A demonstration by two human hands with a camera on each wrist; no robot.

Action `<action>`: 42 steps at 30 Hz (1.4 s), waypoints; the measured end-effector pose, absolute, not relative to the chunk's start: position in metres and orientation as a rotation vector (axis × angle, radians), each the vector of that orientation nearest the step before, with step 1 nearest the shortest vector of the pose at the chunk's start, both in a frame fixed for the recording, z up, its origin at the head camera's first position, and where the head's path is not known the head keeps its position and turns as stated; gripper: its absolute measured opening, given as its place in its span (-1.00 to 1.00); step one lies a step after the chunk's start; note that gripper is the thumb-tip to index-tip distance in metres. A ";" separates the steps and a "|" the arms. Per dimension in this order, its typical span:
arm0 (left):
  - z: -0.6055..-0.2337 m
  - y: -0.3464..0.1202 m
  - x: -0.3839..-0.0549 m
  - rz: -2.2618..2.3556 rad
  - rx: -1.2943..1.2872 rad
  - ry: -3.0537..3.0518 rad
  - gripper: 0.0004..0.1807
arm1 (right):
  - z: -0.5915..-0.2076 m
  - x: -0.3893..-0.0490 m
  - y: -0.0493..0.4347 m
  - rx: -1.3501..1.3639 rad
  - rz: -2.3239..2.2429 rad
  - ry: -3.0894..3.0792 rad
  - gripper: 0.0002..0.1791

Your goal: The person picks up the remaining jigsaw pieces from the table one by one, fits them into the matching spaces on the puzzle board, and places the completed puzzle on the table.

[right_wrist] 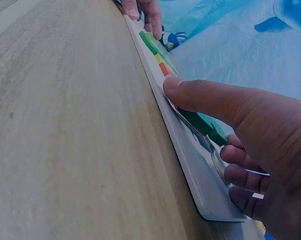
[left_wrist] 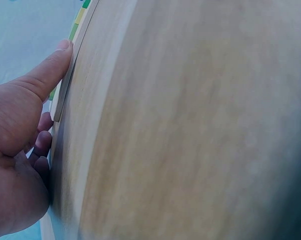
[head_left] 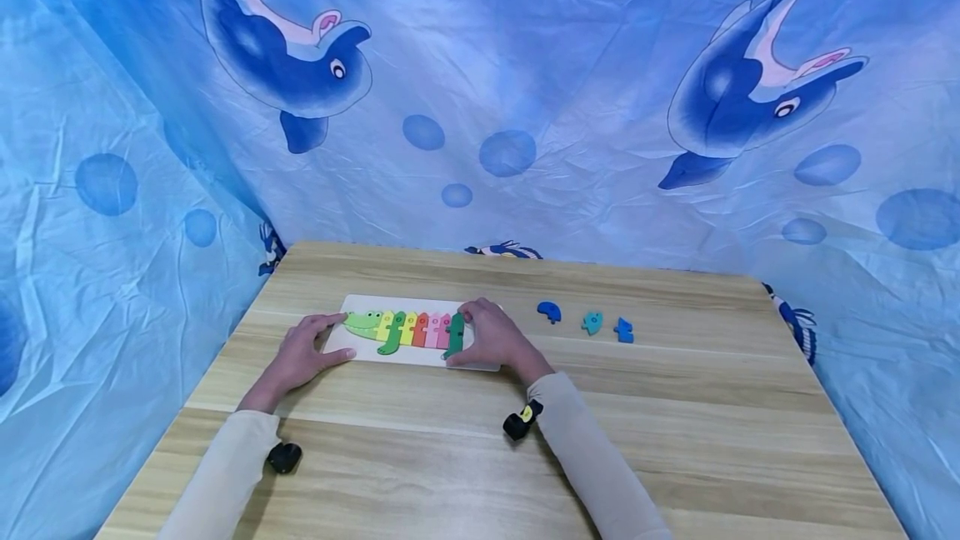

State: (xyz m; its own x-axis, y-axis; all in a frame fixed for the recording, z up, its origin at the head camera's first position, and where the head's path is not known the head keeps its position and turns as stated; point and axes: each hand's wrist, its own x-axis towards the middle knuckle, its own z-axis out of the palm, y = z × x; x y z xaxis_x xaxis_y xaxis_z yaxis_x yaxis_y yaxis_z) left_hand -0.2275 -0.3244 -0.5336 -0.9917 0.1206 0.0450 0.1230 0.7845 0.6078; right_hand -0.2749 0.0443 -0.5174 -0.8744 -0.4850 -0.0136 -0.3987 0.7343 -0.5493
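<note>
A white puzzle board (head_left: pixel 408 359) lies on the table with a crocodile picture made of coloured pieces: a light green head (head_left: pixel 363 321), then yellow, green, orange and pink segments. My left hand (head_left: pixel 300 350) holds the board's left end, thumb near the front edge and fingers by the head. My right hand (head_left: pixel 492 335) reaches over the right end and pinches a dark green puzzle piece (head_left: pixel 454 335) between thumb and fingers. In the right wrist view this green piece (right_wrist: pixel 203 124) sits slightly tilted at the board; its seating is partly hidden by the hand.
Right of the board lie three loose puzzle pieces: a dark blue rounded one (head_left: pixel 550 311), a teal one (head_left: pixel 592 322) and a blue one (head_left: pixel 624 330). The wooden table (head_left: pixel 420 457) ends at a blue dolphin-print curtain (head_left: pixel 585 207) behind and at both sides.
</note>
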 end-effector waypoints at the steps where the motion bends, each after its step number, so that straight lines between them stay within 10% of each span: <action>1: -0.534 -0.324 -0.227 -1.008 -0.202 -2.964 -0.13 | -0.518 -0.275 0.044 -0.717 -0.813 2.784 0.05; 30: -0.533 -0.323 -0.226 -1.015 -0.204 -2.960 -0.12 | -0.516 -0.272 0.044 -0.699 -0.750 2.806 0.11; 42: -0.534 -0.322 -0.226 -0.997 -0.208 -2.953 -0.14 | -0.505 -0.274 0.068 -0.788 -1.036 2.754 -0.24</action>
State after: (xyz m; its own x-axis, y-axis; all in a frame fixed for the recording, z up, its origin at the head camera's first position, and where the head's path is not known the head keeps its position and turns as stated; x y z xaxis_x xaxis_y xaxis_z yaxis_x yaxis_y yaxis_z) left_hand -0.2257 -0.3221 -0.5335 -0.9910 0.1204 0.0593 0.1317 0.7872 0.6024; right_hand -0.2737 0.0682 -0.5055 -0.8620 -0.4990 0.0896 -0.4343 0.6356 -0.6383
